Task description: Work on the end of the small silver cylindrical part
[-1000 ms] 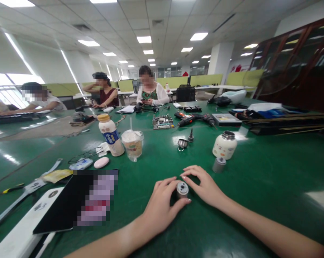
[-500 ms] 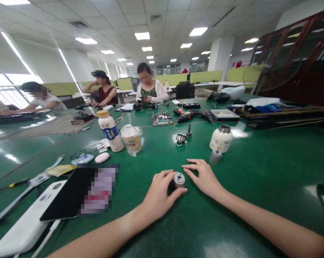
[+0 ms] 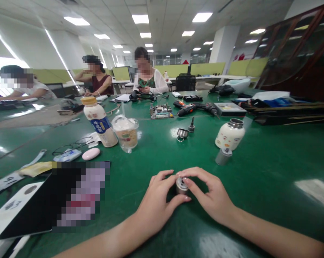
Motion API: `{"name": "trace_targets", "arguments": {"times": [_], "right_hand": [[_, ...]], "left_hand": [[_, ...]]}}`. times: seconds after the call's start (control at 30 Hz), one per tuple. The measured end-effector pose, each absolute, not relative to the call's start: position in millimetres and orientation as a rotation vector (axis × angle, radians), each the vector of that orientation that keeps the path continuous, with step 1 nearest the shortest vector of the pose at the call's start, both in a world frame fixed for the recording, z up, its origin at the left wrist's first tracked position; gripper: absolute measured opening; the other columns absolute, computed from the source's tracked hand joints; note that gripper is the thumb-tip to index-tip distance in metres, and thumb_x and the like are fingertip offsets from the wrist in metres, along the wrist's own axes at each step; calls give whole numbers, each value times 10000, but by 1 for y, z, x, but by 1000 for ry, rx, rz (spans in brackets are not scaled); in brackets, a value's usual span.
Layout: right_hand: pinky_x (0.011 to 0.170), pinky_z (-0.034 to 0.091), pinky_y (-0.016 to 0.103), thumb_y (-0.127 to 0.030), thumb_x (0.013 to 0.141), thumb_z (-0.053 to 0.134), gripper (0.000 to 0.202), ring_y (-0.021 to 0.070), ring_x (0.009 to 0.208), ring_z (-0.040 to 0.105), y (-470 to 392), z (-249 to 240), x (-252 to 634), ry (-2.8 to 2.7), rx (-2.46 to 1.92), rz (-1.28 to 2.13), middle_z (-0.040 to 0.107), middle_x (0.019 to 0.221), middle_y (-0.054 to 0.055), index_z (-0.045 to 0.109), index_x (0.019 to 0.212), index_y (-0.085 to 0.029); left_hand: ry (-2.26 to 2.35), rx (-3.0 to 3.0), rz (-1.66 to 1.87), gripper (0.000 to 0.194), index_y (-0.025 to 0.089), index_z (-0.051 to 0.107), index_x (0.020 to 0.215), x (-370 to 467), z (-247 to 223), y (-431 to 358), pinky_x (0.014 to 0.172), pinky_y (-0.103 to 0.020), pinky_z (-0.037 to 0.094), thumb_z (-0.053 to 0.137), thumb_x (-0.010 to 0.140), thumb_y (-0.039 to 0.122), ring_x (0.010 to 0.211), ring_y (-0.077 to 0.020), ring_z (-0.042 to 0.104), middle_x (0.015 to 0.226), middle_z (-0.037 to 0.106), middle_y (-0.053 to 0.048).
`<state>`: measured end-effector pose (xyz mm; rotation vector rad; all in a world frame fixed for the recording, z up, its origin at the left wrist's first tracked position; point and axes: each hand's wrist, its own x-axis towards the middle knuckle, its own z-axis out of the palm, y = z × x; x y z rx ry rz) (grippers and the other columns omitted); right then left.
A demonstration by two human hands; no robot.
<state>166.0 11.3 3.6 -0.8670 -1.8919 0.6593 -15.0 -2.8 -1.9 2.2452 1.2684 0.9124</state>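
Note:
A short metal cylinder (image 3: 181, 187) with holes in its flat top stands upright on the green table. My left hand (image 3: 158, 195) curves around its left side, thumb at the near side and fingers behind. My right hand (image 3: 212, 191) has its thumb and index finger bent onto the cylinder's top, at the rim. Beyond my right hand stands a grey metal sleeve (image 3: 223, 157), in front of an uncapped cream bottle (image 3: 230, 136) with a printed pattern. Farther out lie a ribbed metal cap with a ring (image 3: 182, 133) and a dark stepped metal part (image 3: 191, 125).
A milk-drink bottle (image 3: 100, 123) and a plastic cup with straw (image 3: 125, 134) stand to the left. Nearer lie a pink oval case (image 3: 91, 154) and a dark tablet (image 3: 38, 200). A circuit board (image 3: 161, 111) and power drills (image 3: 187, 108) lie farther back. Several people sit beyond.
My right hand has come in from the right and put its fingertips on the cylinder's top. My left hand stays around it. The view has shifted slightly.

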Motion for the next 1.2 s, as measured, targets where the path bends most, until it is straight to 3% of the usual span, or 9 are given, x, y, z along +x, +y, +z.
{"name": "trace_targets", "arguments": {"times": [0.4, 0.7, 0.83, 1.0, 1.2], "right_hand": [[877, 518, 349, -223, 942, 552, 135, 216, 984, 652, 11, 6, 165, -1932, -819, 661, 708, 1008, 57, 667, 1012, -237], [895, 511, 375, -253, 898, 597, 32, 228, 1010, 637, 11, 5, 165, -1863, -892, 759, 670, 1032, 69, 577, 908, -231], [956, 488, 388, -214, 792, 696, 299, 237, 1104, 590, 9, 3, 167, -1844, -880, 803, 608, 1117, 63, 472, 986, -255], [974, 471, 396, -164, 743, 702, 432, 241, 1096, 579, 9, 5, 164, -1916, -974, 842, 597, 1127, 59, 488, 1110, -243], [815, 511, 320, -132, 789, 631, 213, 209, 907, 629, 11, 9, 161, -1983, -972, 934, 657, 954, 19, 568, 974, -217]], "left_hand": [[1284, 2245, 913, 352, 266, 627, 1176, -16, -3, -4, 979, -454, 456, 726, 839, 286, 1173, -284, 545, 1194, 648, -67], [1256, 2202, 902, 289, 270, 625, 1136, -14, 0, -4, 996, -455, 438, 697, 857, 259, 1203, -283, 515, 1191, 650, -52], [1235, 2147, 1018, 469, 235, 534, 1215, -15, -1, -8, 1008, -461, 433, 706, 780, 204, 1192, -289, 510, 1234, 589, -93], [1113, 2201, 1140, 676, 258, 420, 1331, -19, 7, -14, 1110, -468, 325, 592, 706, 68, 1284, -278, 408, 1372, 475, -80], [1112, 2187, 1028, 474, 326, 552, 1263, -21, 16, -14, 1110, -514, 290, 561, 824, 146, 1327, -297, 327, 1428, 443, -39]]}}
